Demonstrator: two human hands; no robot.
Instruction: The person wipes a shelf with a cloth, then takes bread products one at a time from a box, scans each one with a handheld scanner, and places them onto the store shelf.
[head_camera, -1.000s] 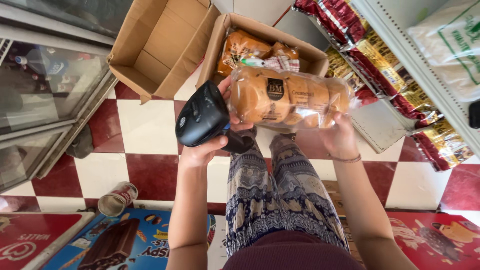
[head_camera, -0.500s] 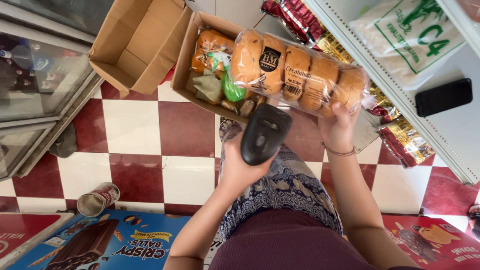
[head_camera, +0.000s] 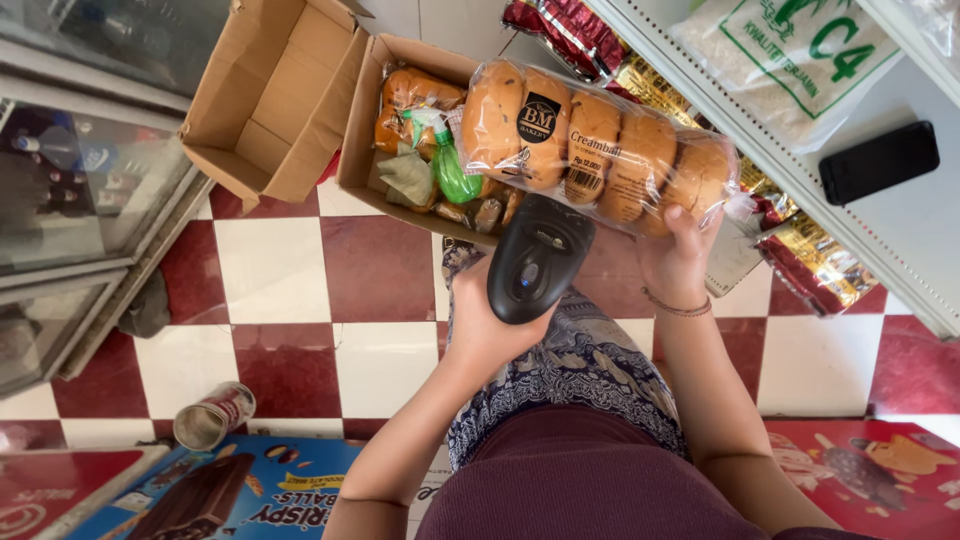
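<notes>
My left hand (head_camera: 480, 320) grips a black handheld barcode scanner (head_camera: 537, 257), its head pointing up at the underside of a clear plastic bag of round golden buns (head_camera: 600, 150). My right hand (head_camera: 680, 255) holds that bag by its right end, level, above an open cardboard box (head_camera: 362, 125) holding more bagged bread and a green bag. A thin bracelet circles my right wrist.
An empty cardboard box (head_camera: 270, 90) stands left of the full one on a red and white checkered floor (head_camera: 300, 290). A white shelf (head_camera: 880, 230) on the right carries a black phone (head_camera: 878, 161) and a rice sack (head_camera: 800, 50). A tin can (head_camera: 213, 417) lies lower left by a glass-door cabinet (head_camera: 70, 200).
The scanner has swung from the left of the bun bag to beneath its middle. The bag has risen slightly and turned level, with its label facing the camera.
</notes>
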